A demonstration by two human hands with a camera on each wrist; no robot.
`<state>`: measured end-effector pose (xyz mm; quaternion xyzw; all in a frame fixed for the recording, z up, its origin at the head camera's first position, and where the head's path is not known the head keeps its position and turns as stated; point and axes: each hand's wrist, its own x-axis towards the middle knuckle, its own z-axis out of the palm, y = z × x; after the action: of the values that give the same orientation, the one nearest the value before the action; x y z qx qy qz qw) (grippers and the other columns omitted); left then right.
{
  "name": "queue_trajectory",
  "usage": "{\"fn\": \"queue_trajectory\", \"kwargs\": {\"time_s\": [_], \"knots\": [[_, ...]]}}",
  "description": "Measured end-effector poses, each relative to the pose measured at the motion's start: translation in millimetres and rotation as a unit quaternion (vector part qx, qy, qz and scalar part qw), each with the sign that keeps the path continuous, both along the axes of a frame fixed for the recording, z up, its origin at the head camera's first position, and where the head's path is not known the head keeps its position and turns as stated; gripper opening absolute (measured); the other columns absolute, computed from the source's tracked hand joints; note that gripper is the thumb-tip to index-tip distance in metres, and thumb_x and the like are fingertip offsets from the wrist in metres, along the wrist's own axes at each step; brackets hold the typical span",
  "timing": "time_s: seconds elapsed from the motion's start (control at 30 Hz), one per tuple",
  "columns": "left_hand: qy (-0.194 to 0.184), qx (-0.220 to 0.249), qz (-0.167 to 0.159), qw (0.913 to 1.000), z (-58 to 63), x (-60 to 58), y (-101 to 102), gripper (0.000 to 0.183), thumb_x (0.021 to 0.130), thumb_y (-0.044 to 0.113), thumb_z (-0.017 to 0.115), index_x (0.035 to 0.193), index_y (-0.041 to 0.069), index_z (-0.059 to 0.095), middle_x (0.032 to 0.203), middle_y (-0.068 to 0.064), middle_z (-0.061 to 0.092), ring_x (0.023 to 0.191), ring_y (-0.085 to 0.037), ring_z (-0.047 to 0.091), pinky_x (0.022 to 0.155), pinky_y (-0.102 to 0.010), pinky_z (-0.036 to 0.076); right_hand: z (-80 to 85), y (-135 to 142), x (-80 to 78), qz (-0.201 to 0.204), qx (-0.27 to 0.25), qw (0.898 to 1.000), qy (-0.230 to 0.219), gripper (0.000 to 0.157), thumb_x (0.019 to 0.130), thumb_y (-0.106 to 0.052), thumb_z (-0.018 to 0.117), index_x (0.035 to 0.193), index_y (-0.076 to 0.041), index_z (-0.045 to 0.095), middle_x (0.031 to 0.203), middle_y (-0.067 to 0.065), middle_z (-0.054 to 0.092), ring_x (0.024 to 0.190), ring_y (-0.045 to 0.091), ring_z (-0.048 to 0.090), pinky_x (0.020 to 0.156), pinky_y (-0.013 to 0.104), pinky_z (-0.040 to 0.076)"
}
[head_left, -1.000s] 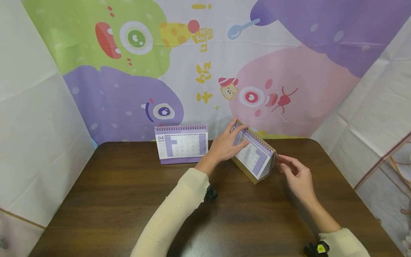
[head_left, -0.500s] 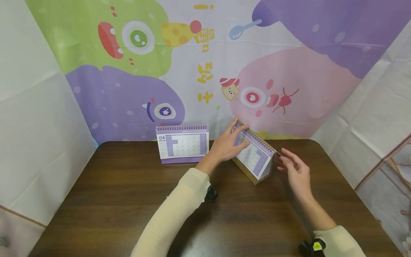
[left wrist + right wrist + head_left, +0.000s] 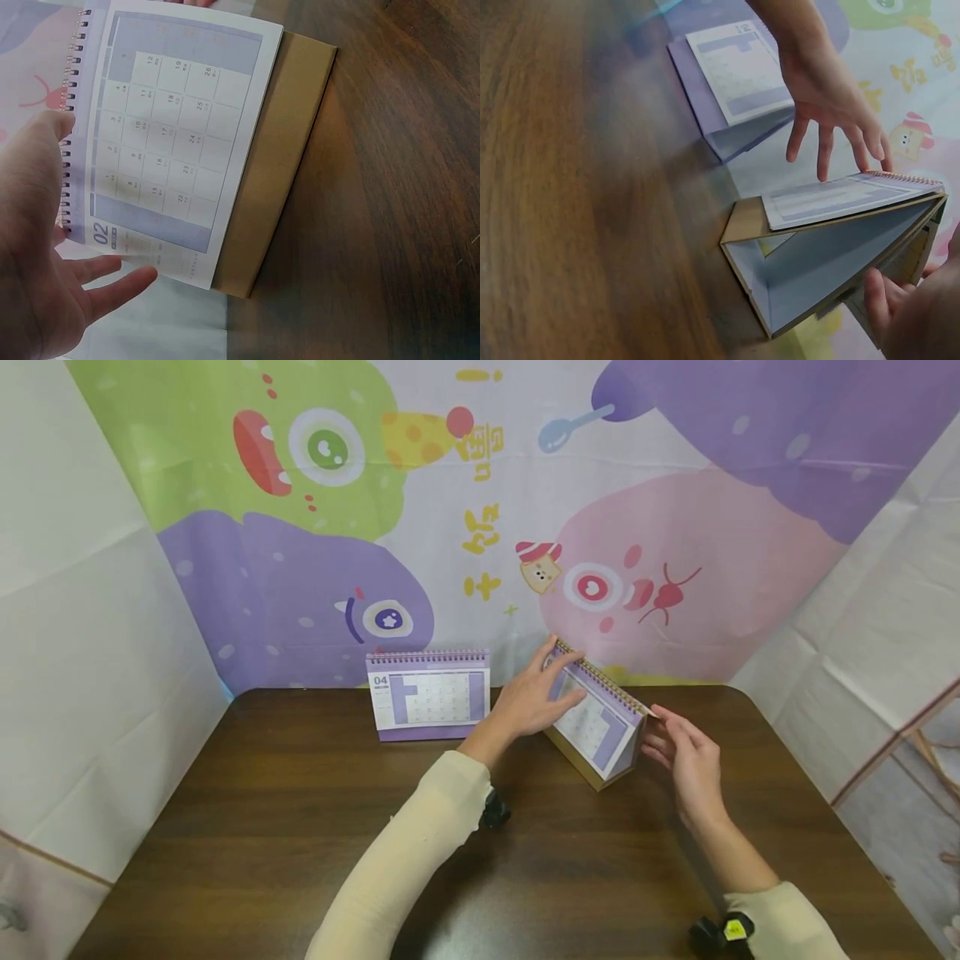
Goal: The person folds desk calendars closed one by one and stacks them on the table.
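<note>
Left hand (image 3: 521, 702): fingers spread, in contact with the coil (image 3: 602, 677) of the tan calendar (image 3: 590, 722). Right hand (image 3: 696, 768): fingers at the calendar's rear right edge; whether they pinch anything cannot be told. The tan calendar stands angled on the table (image 3: 570, 877). Purple calendar (image 3: 430, 697): upright, near its left side. Backdrop (image 3: 442, 543): behind both.

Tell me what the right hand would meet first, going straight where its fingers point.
Most likely the tan-based desk calendar; the right hand may be touching its back, though depth is unclear.
</note>
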<state>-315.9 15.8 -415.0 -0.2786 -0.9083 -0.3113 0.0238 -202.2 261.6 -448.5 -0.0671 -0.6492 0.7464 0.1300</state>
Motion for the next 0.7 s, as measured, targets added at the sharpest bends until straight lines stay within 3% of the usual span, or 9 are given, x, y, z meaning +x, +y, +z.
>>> {"fn": "queue_trajectory", "kwargs": {"time_s": [0.13,0.3,0.7], "knots": [[0.0,0.0,-0.001,1.0,1.0,0.8,0,0.067,0.112,0.055,0.059,0.175,0.039,0.039,0.194,-0.009,0.008,0.157,-0.049,0.056,0.112,-0.063,0.06,3.7,0,-3.0,-0.025,-0.003,1.0,-0.001,0.03,0.119,-0.018,0.054,0.13,-0.017,0.082,0.107,-0.023,0.083,0.089,-0.002,0.081,0.079,0.017,0.063],[0.002,0.0,-0.003,1.0,1.5,1.3,0,0.068,0.112,0.054,0.06,0.175,0.037,0.039,0.193,-0.01,0.008,0.156,-0.05,0.057,0.11,-0.063,0.061,9.9,0,-6.8,-0.047,-0.019,0.999,0.0,0.031,0.117,-0.012,0.056,0.134,-0.008,0.081,0.107,-0.021,0.082,0.086,-0.001,0.082,0.081,0.018,0.064],[0.006,-0.002,-0.005,1.0,-0.2,0.8,-1,0.067,0.113,0.054,0.058,0.174,0.036,0.04,0.193,-0.012,0.01,0.158,-0.049,0.055,0.117,-0.066,0.057,20.5,-1,-11.4,-0.059,-0.053,0.995,0.059,0.03,0.114,-0.003,0.059,0.113,-0.014,0.088,0.099,-0.012,0.086,0.083,0.002,0.083,0.08,0.017,0.065]]}}
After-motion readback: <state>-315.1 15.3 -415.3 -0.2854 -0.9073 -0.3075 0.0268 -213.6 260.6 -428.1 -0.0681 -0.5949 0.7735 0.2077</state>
